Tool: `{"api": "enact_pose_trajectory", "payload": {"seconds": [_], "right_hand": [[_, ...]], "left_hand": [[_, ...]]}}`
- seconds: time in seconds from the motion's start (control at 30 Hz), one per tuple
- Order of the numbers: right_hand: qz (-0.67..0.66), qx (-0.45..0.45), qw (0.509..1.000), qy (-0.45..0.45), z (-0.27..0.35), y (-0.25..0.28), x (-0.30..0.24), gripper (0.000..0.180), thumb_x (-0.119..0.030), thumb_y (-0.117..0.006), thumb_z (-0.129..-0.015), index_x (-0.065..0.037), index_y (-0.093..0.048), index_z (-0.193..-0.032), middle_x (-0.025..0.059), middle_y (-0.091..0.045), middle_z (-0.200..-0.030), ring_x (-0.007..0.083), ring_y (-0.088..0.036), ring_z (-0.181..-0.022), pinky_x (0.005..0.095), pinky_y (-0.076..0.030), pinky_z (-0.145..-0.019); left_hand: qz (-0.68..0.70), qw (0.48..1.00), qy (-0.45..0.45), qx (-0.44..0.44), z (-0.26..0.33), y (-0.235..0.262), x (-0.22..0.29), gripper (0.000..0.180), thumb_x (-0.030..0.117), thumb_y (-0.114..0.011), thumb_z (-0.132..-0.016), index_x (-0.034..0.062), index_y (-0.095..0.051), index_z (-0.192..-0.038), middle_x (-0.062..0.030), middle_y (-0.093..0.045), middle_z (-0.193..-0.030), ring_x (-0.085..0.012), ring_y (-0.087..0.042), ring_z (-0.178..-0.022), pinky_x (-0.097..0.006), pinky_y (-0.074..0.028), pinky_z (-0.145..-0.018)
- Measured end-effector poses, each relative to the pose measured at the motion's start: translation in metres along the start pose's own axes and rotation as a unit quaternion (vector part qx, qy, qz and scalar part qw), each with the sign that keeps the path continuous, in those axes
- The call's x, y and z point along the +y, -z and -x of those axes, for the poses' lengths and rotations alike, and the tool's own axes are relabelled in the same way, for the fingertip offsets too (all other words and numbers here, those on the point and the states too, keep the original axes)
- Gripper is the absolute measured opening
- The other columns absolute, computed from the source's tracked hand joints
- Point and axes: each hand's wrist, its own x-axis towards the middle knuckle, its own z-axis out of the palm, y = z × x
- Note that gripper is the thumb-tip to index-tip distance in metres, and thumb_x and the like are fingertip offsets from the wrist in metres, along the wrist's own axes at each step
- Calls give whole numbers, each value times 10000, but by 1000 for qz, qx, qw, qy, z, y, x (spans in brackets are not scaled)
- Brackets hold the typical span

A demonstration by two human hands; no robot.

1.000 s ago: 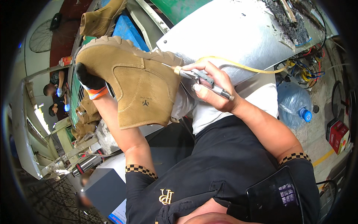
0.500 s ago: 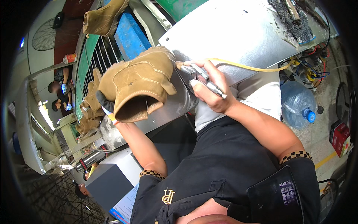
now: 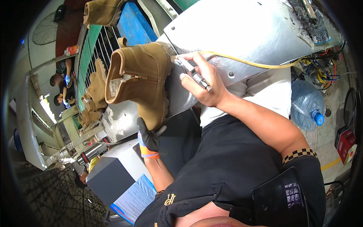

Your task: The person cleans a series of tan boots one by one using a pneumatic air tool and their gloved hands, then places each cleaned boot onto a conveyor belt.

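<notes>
A tan leather boot (image 3: 141, 70) is held up at the metal worktable, turned on its side. Its open shaft, with a zip, faces left and its sole edge is on the right. My left hand (image 3: 150, 140), in a black glove with an orange and blue cuff, grips the boot at its toe from below. My bare right hand (image 3: 206, 81) is closed around a silver metal hand tool (image 3: 193, 73). The tool's tip is at or very near the boot's sole edge; actual contact I cannot tell. A yellow hose (image 3: 249, 65) runs rightward from behind that hand.
Several tan boots (image 3: 94, 89) stand in a row to the left, with another boot (image 3: 104, 13) at the top. A blue block (image 3: 136, 24) lies beyond. A metal sheet (image 3: 230, 34) covers the table. At right are a water bottle (image 3: 307, 104) and cables. Two people work far left.
The boot has turned, its shaft opening swinging from near me to the left. My left hand has shifted from its left side to the toe, nearer me. My right hand moved slightly left.
</notes>
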Motion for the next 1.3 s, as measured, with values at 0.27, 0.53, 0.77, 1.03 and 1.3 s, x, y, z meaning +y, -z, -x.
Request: {"api": "enact_pose_trajectory", "payload": {"seconds": [0.27, 0.53, 0.77, 1.03, 1.3], "right_hand": [[-19, -32, 999, -11, 19, 0, 7, 416, -173, -603, -828, 0, -495, -1191, 55, -555, -622, 111, -516, -541, 295, -417, -550], [-33, -77, 995, -52, 33, 27, -9, 370, -141, -563, -869, -4, -520, -1211, 9, -581, -769, 50, -513, -634, 237, -410, -579], [-22, -79, 994, -68, 50, 56, -26, 333, -104, -551, -872, -15, -527, -1192, -10, -539, -708, 43, -463, -534, 230, -372, -491], [-7, -95, 982, -165, 60, 85, -75, 330, -84, -547, -890, 7, -519, -1206, -12, -488, -650, 47, -405, -476, 230, -336, -440], [65, -46, 989, -127, 63, 86, -94, 287, -71, -551, -890, 7, -518, -1165, -13, -485, -682, 41, -395, -483, 218, -322, -438]], "left_hand": [[73, 984, 112, -118, 37, -51, -17, 752, 624, -411, -957, 41, -386, -1432, -193, -555, -1305, -345, -676, -984, -355, -637, -701], [232, 922, 151, -272, 36, -94, -23, 815, 627, -351, -973, -51, -357, -1423, -244, -574, -1283, -340, -639, -1104, -414, -573, -908], [212, 919, 172, -284, 40, -137, -10, 900, 700, -339, -933, -41, -329, -1444, -262, -542, -1321, -358, -602, -1162, -447, -546, -944], [225, 885, 219, -343, 39, -168, -5, 862, 727, -395, -908, 35, -361, -1420, -33, -469, -891, -175, -489, -742, -405, -530, -875], [276, 808, 234, -466, 17, -195, -4, 1061, 807, -286, -852, -37, -207, -1490, -260, -493, -1386, -347, -566, -1221, -429, -486, -1015]]}}
